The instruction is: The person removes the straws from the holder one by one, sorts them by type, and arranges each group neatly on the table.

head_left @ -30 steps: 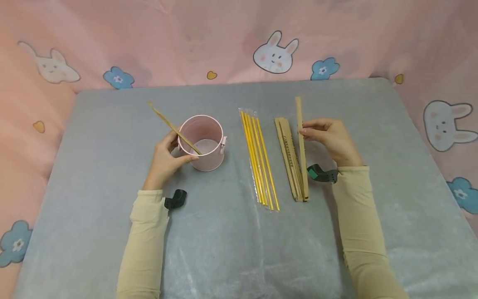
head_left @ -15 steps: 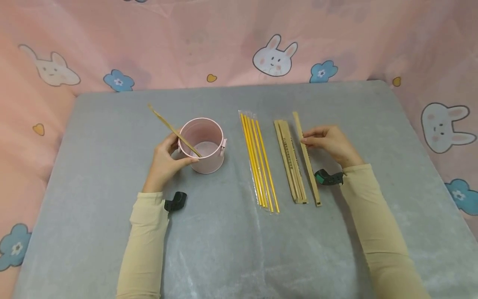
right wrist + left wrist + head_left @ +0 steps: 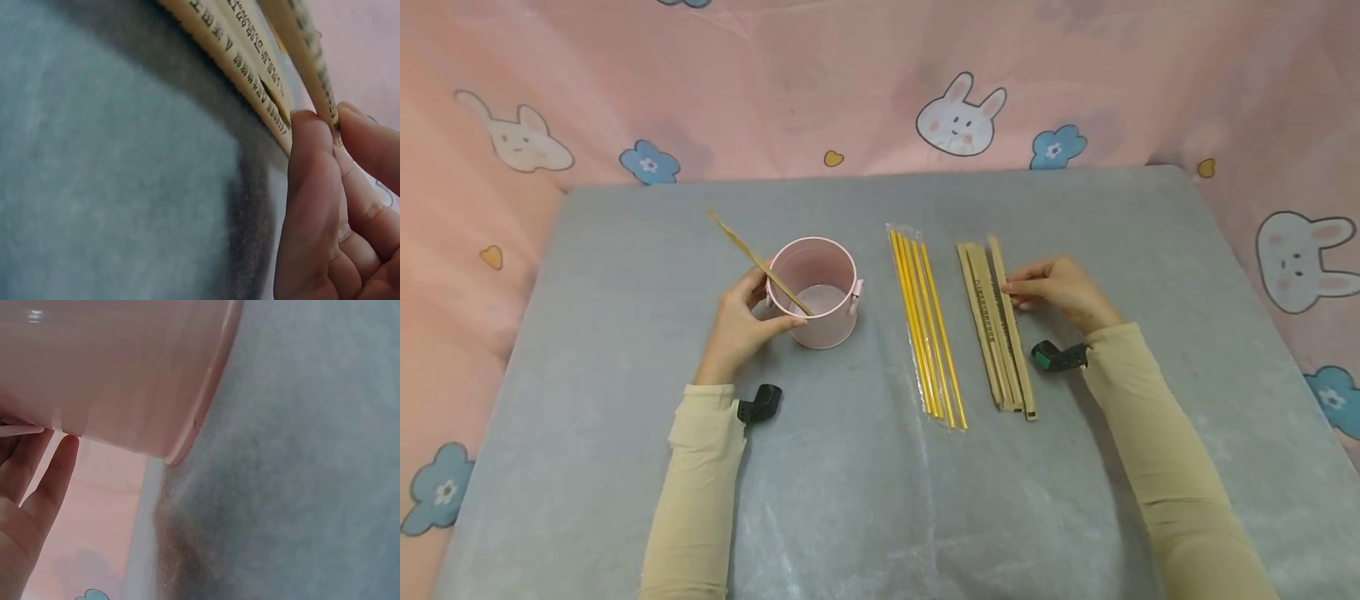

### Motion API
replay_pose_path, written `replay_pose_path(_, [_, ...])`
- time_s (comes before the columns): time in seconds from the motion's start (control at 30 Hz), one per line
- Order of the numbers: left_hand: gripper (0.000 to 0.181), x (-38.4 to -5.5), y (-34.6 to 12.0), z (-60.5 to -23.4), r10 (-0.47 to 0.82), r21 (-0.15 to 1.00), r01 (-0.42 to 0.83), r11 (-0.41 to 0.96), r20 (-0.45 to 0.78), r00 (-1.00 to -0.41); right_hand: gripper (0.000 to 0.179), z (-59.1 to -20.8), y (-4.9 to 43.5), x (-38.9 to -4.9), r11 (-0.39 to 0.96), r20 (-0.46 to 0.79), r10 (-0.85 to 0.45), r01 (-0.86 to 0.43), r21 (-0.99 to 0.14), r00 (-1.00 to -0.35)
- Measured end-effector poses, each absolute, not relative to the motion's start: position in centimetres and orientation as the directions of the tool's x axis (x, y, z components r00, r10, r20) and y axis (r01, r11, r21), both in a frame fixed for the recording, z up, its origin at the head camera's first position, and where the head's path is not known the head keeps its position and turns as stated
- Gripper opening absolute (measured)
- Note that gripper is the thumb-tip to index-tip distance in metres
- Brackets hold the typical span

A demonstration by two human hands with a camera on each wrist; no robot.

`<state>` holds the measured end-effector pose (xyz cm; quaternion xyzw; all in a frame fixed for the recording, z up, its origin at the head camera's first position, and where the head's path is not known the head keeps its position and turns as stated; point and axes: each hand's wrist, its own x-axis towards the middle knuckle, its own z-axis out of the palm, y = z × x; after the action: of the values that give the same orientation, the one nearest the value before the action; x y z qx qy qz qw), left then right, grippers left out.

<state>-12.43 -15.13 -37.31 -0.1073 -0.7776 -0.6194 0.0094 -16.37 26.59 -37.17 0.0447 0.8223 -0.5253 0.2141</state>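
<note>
My left hand (image 3: 735, 329) grips a small pink bucket (image 3: 824, 332) by its near-left side, thumb at the rim and the other fingers partly hidden behind it. A thin brown strip (image 3: 741, 243) leans out of the bucket over the rim, its frayed upper end pointing back left. Between thumb and fingertips, my right hand (image 3: 1066, 292) pinches a slim printed brown paper sleeve (image 3: 1018, 354). That sleeve lies alongside the right edge of a bunch of similar sleeves (image 3: 984, 325); in the right wrist view the pinched sleeve (image 3: 307, 53) stands slightly apart from them.
Several yellow sticks (image 3: 917, 308) in clear wrapping lie between the bucket and the paper sleeves. All of it rests on a grey-covered table (image 3: 850, 500). A pink printed curtain (image 3: 775, 100) borders the back and sides.
My right hand has lowered the pinched sleeve; its lower end swung right, away from the bunch, then came back left against it. The left hand and bucket stay put.
</note>
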Motion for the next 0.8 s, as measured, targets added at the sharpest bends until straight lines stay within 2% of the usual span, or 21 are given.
replay_pose_path(0.2, [0.076, -12.4, -15.3, -37.4, 0.149, 0.959, 0.177, 0.220, 0.146, -0.978, 0.037, -37.4, 26.5, -16.6, 0.436, -0.423, -0.178, 0.314, -0.843, -0.889])
replay_pose_path(0.57, [0.076, -12.7, -15.1, -37.5, 0.153, 0.955, 0.198, 0.219, 0.167, -0.974, 0.039, -37.4, 26.6, -17.5, 0.500, -0.429, -0.192, 0.288, -0.817, -0.883])
replay_pose_path(0.8, [0.077, -12.7, -15.4, -37.6, 0.155, 0.958, 0.184, 0.218, 0.153, -0.976, 0.032, -37.7, 26.5, -17.3, 0.531, -0.434, -0.189, 0.280, -0.800, -0.881])
